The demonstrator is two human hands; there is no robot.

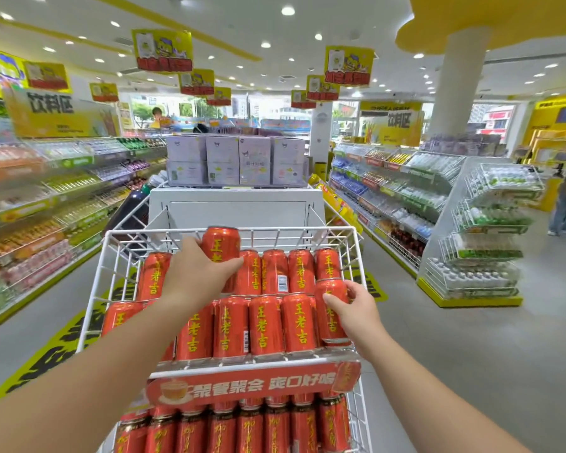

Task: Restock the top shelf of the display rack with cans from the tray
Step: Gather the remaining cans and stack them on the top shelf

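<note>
Red aluminium drink cans with yellow characters fill the top shelf [95,289] of the white wire display rack. Left to right: at about 10 o'clock from the shelf's middle, the left hand [196,276] wraps the raised can in the back row [221,245], fingers [232,264] curled across its lower front and thumb at its left side; this can stands higher than its neighbours, either being set in or lifted, which cannot be told. At 3 o'clock, the right hand [356,308] grips the end can of the front row [332,308], thumb across its face and fingers closed round its right side. The front row [262,325] and back row [288,269] stand upright, cans touching. Below the red promotional banner strip [249,384], at 6 o'clock, a lower shelf of darker red cans [242,426] is likewise full. No tray is in view. Judged handling: full cans are probably moderately heavy, rigid but dentable, and smooth enough to slip; hold each round the mid-wall with the fingers opposing the thumb, and lower it upright so that it does not topple its neighbours.
</note>
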